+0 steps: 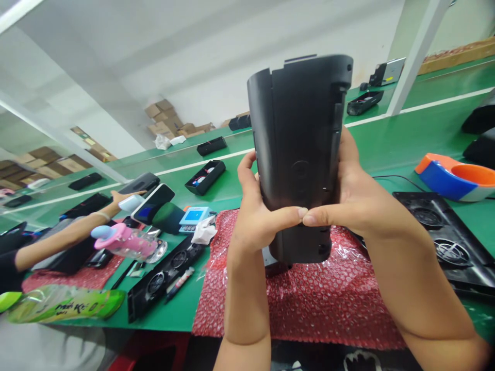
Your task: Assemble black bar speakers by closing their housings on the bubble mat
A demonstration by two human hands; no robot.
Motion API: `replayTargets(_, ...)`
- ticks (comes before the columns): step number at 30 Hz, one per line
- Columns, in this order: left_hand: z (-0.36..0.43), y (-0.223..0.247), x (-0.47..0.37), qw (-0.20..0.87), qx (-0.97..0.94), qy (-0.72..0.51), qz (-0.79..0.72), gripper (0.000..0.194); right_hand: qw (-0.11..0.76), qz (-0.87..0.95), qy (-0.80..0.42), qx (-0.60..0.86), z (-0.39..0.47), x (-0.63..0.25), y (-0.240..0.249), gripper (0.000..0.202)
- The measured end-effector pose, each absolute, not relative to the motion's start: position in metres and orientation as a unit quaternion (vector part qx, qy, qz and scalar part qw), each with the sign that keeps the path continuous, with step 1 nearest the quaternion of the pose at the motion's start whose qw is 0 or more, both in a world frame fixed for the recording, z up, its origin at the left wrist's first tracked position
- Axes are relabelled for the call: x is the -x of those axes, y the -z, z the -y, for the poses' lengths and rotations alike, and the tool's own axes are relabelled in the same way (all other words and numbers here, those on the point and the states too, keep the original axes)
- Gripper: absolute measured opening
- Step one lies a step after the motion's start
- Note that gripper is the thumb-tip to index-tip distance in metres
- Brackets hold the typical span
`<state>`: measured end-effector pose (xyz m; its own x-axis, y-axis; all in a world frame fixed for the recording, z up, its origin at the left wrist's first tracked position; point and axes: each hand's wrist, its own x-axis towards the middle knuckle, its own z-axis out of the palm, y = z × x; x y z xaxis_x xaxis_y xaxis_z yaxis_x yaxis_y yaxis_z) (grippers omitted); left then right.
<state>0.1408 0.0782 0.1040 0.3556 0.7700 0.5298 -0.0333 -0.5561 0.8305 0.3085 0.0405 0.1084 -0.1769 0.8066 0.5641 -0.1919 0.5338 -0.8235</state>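
Note:
A black speaker housing (297,139) is held upright in front of me, its smooth rounded side facing the camera. My left hand (255,211) grips its left side, and my right hand (348,190) wraps its right side. Both thumbs lie across the lower front and their tips meet in the middle; most of the other fingers are hidden behind the housing. Below it, red bubble wrap (309,304) covers the bench, with a dark part partly seen under the housing.
To the right lie a black speaker panel (436,232) and an orange and blue tape dispenser (456,175). On the left are another speaker panel (166,273), a pink-topped bottle (131,242), a green bottle (65,304) and a co-worker's arm (65,232). Several black housings stand farther back.

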Motion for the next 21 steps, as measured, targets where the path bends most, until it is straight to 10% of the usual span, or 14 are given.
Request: replayTargets(21,-0.0760,-0.1032,-0.1456,0.407,-0.712,-0.521,-0.236,0.103,0.595,0.630,-0.437,0.241,-0.0372,-0.3087,-0.1100,0.114)
